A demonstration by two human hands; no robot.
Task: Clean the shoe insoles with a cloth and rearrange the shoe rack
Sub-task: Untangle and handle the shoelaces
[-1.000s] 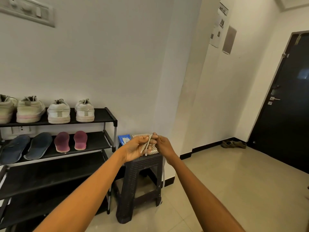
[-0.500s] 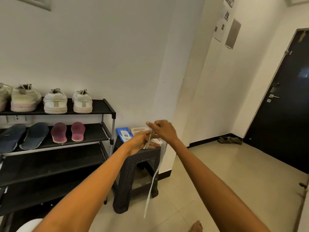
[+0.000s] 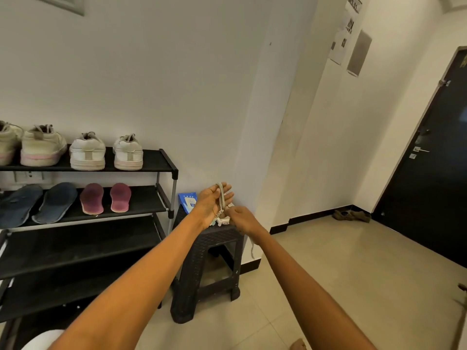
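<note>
Left grip (image 3: 214, 202) spread, shoelace (image 3: 222, 198) looped round it (pale); right grip (image 3: 240, 218) pinches the lace.

Paper notices (image 3: 346, 29) on right wall: dark print present, characters blurred, not legible. Topmost sheet (image 3: 353, 5) carries short code-like line, unreadable at this sharpness. Blue packet (image 3: 187, 201) on black stool (image 3: 202, 251): pale printed panel, wording too small to read. No brand mark legible on white sneakers (image 3: 87, 154).
</note>
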